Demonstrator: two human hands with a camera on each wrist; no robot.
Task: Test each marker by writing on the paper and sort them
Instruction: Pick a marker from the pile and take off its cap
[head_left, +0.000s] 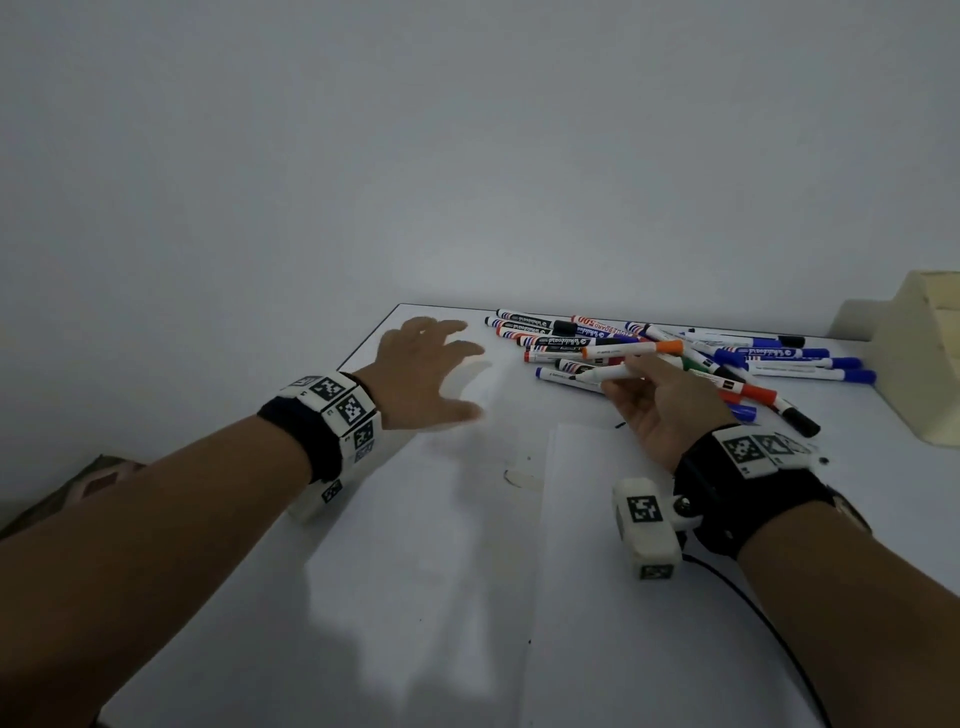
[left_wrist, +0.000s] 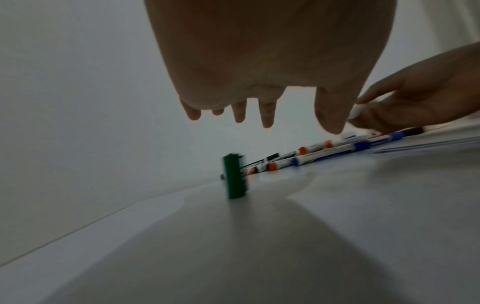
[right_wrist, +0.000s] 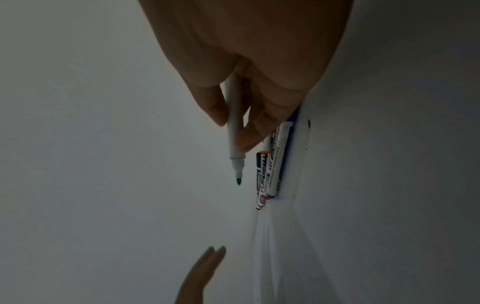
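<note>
- Table (head_left: 426, 597): smooth white top, faint sheen, soft reflections.
- Paper (head_left: 623, 597): matt white sheet.
- Pile of markers (head_left: 675, 353): glossy plastic barrels, printed labels.
- Uncapped marker (right_wrist: 235, 123): smooth white plastic; dark tip looks like felt.
- Green cap (left_wrist: 235, 176): ribbed plastic.
- Wrist bands (head_left: 748, 509): dark cloth.

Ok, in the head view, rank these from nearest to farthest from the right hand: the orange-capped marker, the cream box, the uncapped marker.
1. uncapped marker: pinched in the right hand itself.
2. orange-capped marker: on the pile, just beyond the fingertips.
3. cream box: off to the far right.
</note>
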